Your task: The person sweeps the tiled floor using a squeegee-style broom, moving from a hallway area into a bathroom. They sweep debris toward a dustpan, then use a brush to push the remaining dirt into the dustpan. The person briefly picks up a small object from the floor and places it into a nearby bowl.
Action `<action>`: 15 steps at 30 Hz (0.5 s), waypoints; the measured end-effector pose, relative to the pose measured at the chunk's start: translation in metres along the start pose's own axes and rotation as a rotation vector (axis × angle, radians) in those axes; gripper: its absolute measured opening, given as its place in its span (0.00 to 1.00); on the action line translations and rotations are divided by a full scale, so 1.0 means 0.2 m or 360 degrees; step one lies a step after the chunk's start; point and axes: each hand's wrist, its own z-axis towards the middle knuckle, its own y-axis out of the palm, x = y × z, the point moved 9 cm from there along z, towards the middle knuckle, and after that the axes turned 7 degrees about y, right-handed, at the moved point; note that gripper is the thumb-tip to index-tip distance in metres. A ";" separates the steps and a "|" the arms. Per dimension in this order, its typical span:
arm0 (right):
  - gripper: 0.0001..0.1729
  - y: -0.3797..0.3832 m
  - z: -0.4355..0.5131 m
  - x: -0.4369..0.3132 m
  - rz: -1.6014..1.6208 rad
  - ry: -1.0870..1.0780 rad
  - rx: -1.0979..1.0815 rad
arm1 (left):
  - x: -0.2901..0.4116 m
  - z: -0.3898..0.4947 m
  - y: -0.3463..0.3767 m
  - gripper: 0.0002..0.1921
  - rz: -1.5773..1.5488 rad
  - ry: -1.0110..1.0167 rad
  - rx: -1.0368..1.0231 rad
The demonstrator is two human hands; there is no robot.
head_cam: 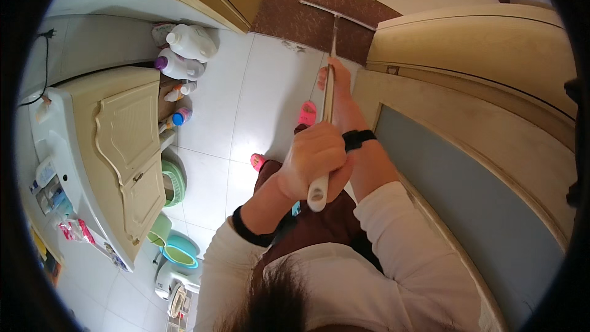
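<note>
A long-handled floor squeegee (329, 97) runs from my body out toward a doorway. Near the hanging-hole end of its pole, my left hand (315, 154) is wrapped in a fist. Farther down, my right hand (338, 76) grips the same pole, that arm passing close to the wooden door. The squeegee's wide, thin head (339, 13) lies across the brown stone threshold (281, 7), one end close to the door's edge. Grey smudges, perhaps hair or dirt (294, 47), mark the white tiles just inside the threshold.
At right stands an opened wooden door (461, 50) with a grey panel (451, 184). Bottles (191, 42) line the left wall beside a cream cabinet (124, 147) under a white washbasin (83, 170). Green and blue basins (184, 249) sit on the floor. Pink slippers (307, 113) are on my feet.
</note>
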 end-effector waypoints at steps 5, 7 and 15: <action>0.16 0.06 -0.21 0.43 -0.0072 0.0065 0.0163 | 0.22 -0.15 -0.15 0.18 -0.0042 -0.0089 -0.0478; 0.15 0.12 -0.31 0.57 -0.0042 0.0020 0.0195 | 0.33 -0.21 -0.22 0.18 -0.0044 -0.0141 -0.0557; 0.10 0.20 -0.54 0.91 -0.0142 0.0127 -0.0054 | 0.61 -0.53 -0.40 0.14 0.0044 -0.0213 -0.0222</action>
